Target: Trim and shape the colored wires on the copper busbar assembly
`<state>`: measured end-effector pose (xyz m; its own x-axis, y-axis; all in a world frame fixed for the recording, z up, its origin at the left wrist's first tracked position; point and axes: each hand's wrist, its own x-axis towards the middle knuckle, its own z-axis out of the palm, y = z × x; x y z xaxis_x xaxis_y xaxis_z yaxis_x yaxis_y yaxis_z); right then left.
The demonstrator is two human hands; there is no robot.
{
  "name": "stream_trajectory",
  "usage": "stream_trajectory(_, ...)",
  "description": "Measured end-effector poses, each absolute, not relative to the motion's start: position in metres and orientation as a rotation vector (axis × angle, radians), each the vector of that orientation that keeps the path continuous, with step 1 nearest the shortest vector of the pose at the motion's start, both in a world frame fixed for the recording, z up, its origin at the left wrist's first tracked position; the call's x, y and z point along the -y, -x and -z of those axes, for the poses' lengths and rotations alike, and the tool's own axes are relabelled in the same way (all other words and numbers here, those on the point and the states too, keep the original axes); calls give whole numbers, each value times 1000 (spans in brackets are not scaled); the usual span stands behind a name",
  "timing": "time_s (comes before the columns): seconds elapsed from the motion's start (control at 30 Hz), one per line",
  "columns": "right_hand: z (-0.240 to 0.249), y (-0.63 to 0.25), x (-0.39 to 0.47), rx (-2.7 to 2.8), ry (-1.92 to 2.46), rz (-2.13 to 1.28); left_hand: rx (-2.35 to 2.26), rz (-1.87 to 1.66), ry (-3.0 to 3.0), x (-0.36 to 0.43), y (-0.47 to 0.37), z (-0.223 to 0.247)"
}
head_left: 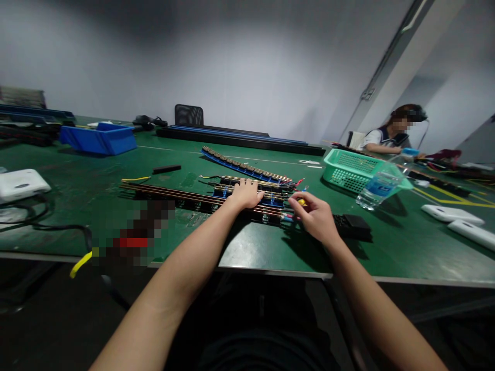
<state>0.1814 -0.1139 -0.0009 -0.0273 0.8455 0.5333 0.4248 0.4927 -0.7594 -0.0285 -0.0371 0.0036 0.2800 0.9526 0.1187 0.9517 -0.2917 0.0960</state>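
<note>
My left hand (246,195) lies with fingers spread across long dark strips (197,200) that carry copper-coloured rods or wires. Blue parts (220,191) show beneath and beside that hand. At the strips' right end, my right hand (316,216) is closed in a pinch around a small yellow item (302,203), mostly hidden by the fingers. Red, blue and white wire ends (288,218) stick out close to its fingertips. Behind both hands, a curved blue strip (240,166) with a row of brownish segments rests on the green table (255,250).
Right of my hands are a black block (353,226), a green basket (348,172) and a tilted water bottle (377,189). A blue bin (100,139) stands at the back left. White devices (23,184) with cables lie far left. Another person (390,131) sits at the right.
</note>
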Motion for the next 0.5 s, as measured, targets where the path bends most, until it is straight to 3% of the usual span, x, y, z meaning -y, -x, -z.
stream_trajectory(0.2,-39,-191,117,1204,925,-754,-1865,-223,-2489,39,27,-7)
stream_trajectory(0.5,-59,-195,61,1119,814,-658,-1863,-192,-2491,40,28,-9)
